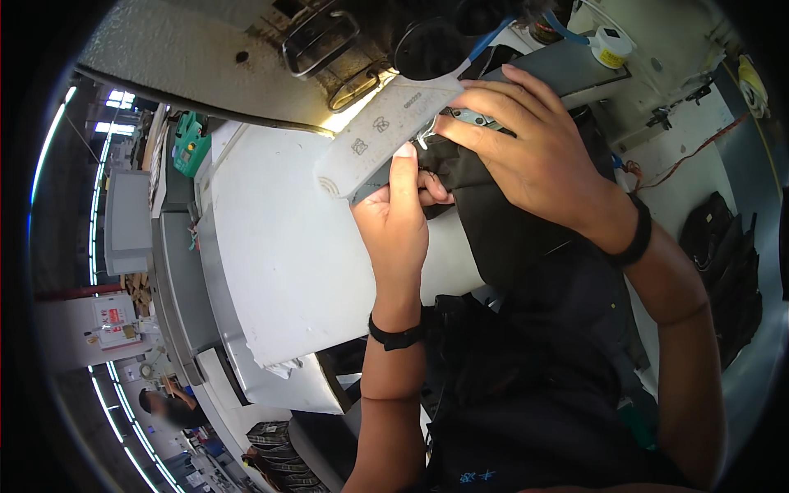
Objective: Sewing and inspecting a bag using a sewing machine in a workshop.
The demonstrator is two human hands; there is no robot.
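Note:
A piece of black fabric (501,222) lies under the sewing machine (246,57) and hangs down toward my lap. My left hand (399,218) pinches the fabric's near edge, thumb up, right beside the machine's long white light bar (386,131). My right hand (526,144) lies flat on top of the fabric with its fingers spread toward the needle area, where a small metal presser part (468,117) shows. Both wrists wear black bands.
The white machine table (279,246) spreads out to the left. A white thread spool (610,45) stands at the top right. More black fabric pieces (727,271) lie at the right. Another person (168,407) sits far off at the lower left.

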